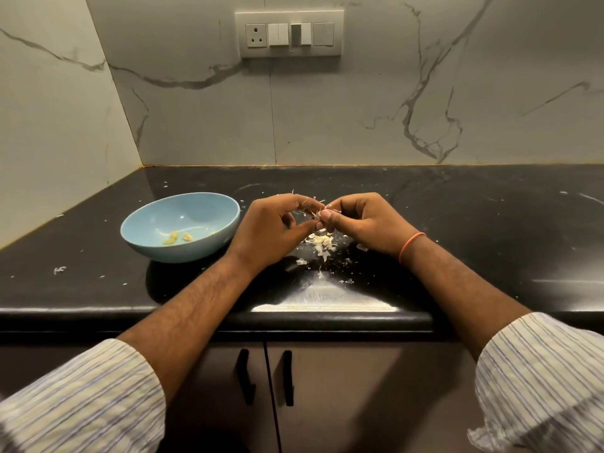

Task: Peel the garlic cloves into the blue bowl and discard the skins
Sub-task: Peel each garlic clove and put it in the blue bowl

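A blue bowl (170,243) sits on the black counter at the left, with a few peeled garlic pieces (178,237) lying in its bottom. Just right of the bowl, my left hand (269,230) and my right hand (362,223) meet above the counter. Between their fingertips they pinch a small garlic clove (318,214) with wisps of papery skin sticking out; most of the clove is hidden by the fingers. Under the hands lies a pile of pale garlic skins (322,243).
Skin flakes are scattered over the black counter (490,230), with one scrap at the far left (59,270). Marble walls close the back and left; a switch panel (289,34) is mounted on the back wall. Cabinet doors with black handles (287,377) lie below the counter's front edge.
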`<state>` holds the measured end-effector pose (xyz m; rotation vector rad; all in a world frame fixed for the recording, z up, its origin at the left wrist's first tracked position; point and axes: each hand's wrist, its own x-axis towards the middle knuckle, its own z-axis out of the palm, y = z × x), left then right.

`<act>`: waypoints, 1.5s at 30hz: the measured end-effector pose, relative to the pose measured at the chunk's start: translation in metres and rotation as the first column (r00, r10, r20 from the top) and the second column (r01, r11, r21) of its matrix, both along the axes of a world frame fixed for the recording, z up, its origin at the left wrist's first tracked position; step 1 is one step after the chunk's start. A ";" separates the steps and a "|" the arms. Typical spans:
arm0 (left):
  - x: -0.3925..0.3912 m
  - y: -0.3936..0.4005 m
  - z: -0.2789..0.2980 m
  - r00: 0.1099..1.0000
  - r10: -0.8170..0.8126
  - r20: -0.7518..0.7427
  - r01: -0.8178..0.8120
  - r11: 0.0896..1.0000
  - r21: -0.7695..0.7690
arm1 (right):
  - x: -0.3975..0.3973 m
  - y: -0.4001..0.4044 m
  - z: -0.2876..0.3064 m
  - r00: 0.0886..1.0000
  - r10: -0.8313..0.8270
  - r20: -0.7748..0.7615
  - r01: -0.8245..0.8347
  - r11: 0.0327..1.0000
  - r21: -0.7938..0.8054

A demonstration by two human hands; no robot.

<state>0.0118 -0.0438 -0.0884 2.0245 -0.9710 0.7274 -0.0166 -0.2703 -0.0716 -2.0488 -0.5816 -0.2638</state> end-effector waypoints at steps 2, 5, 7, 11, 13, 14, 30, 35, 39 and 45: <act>0.001 0.000 -0.001 1.000 0.009 -0.006 -0.009 1.000 -0.019 | -0.001 -0.001 0.000 1.000 0.009 -0.023 -0.009 1.000 0.028; 0.002 0.001 -0.002 1.000 0.014 -0.010 -0.015 1.000 -0.023 | 0.000 -0.003 0.000 0.999 0.017 -0.038 -0.016 1.000 0.026; 0.002 0.001 -0.002 1.000 0.015 -0.014 -0.015 1.000 -0.027 | 0.001 -0.003 0.000 0.999 0.006 -0.034 -0.005 1.000 0.018; 0.005 0.002 -0.003 0.998 -0.013 -0.062 0.009 0.997 -0.074 | 0.005 -0.004 -0.003 0.999 -0.033 -0.009 0.034 0.999 0.017; 0.005 0.002 -0.003 0.997 -0.020 -0.080 0.013 0.996 -0.086 | 0.006 -0.005 -0.004 0.999 -0.053 0.007 0.053 0.999 -0.008; 0.006 0.001 -0.003 0.997 -0.016 -0.081 0.009 0.997 -0.079 | 0.007 -0.005 -0.005 0.998 -0.063 0.017 0.064 0.998 -0.024; 0.008 -0.002 -0.005 0.989 0.009 -0.147 -0.005 1.000 0.028 | 0.005 0.000 -0.008 0.989 -0.098 0.114 0.121 0.969 -0.217; 0.010 -0.001 -0.006 0.985 0.034 -0.168 -0.032 0.999 0.015 | 0.002 0.004 0.000 0.985 -0.114 0.129 0.147 0.948 -0.282; 0.010 0.000 -0.006 0.983 0.019 -0.183 -0.023 1.000 -0.021 | 0.001 0.009 0.007 0.986 -0.131 0.105 0.157 0.941 -0.300; 0.007 -0.002 -0.009 0.978 0.022 -0.209 -0.010 0.998 0.056 | 0.000 0.008 0.030 0.997 -0.060 0.056 0.082 0.687 -0.722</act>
